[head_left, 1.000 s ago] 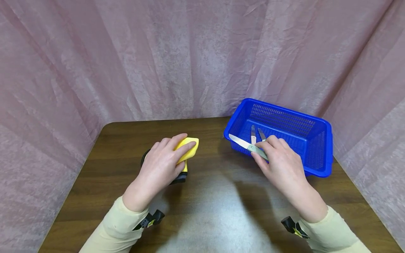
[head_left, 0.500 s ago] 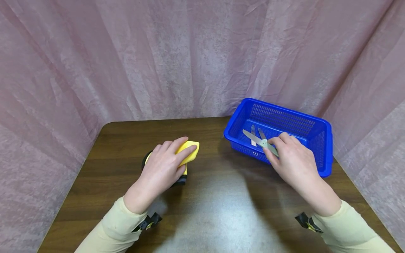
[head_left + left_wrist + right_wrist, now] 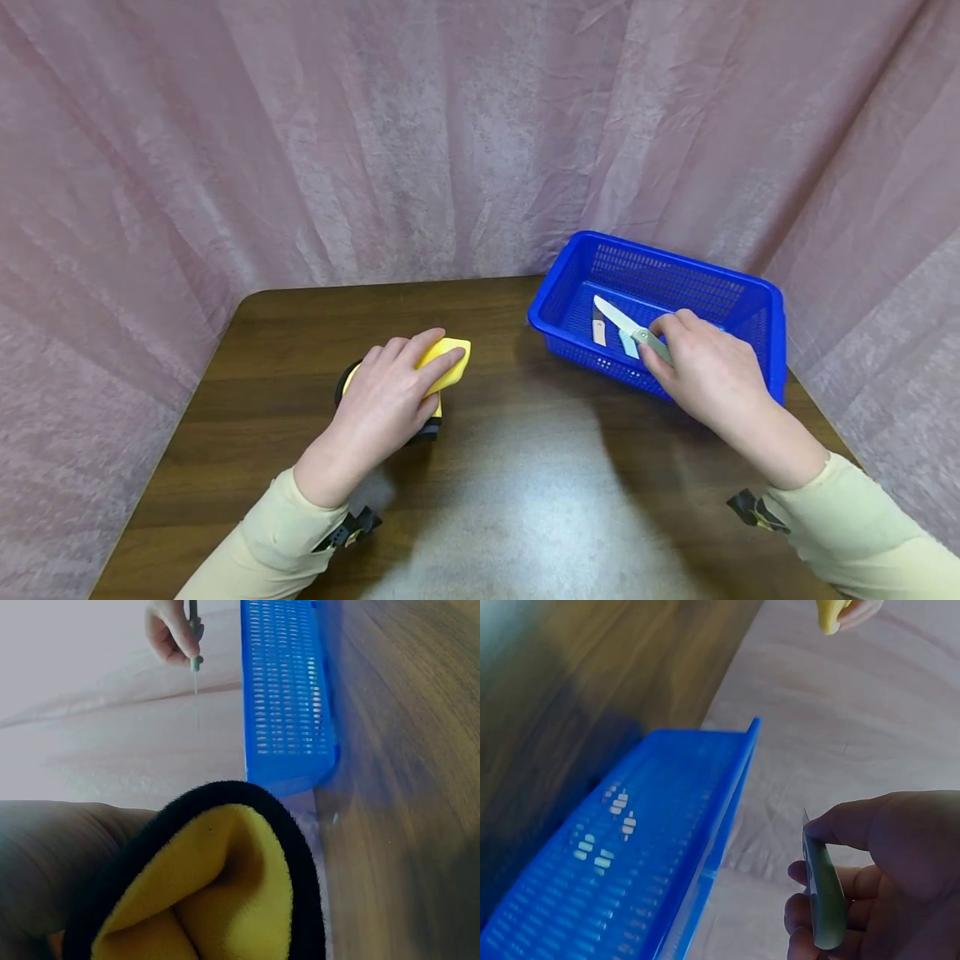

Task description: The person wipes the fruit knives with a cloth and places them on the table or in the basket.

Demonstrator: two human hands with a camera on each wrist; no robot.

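My right hand [image 3: 708, 362] pinches a knife [image 3: 651, 340] by its pale green handle over the blue basket [image 3: 660, 250], the blade pointing away to the upper left. On the basket floor lie a pink-handled knife [image 3: 598, 332] and a light-blue-handled knife [image 3: 627, 342], the latter partly hidden under the held blade. My left hand [image 3: 378, 408] grips a yellow cloth [image 3: 447, 367] with black and grey edging above the left part of the table. In the left wrist view the cloth [image 3: 240, 877] is bunched, its black border towards the camera.
A brown wooden table [image 3: 510, 483] lies beneath both hands. Pink curtains [image 3: 420, 142] hang behind it and along the sides. The basket's slotted wall [image 3: 615, 847] rises from the tabletop at the right.
My right hand has moved right with the green-handled knife, bringing it from the basket's front left rim to farther inside. The left hand with the cloth has dropped slightly and otherwise stayed put.
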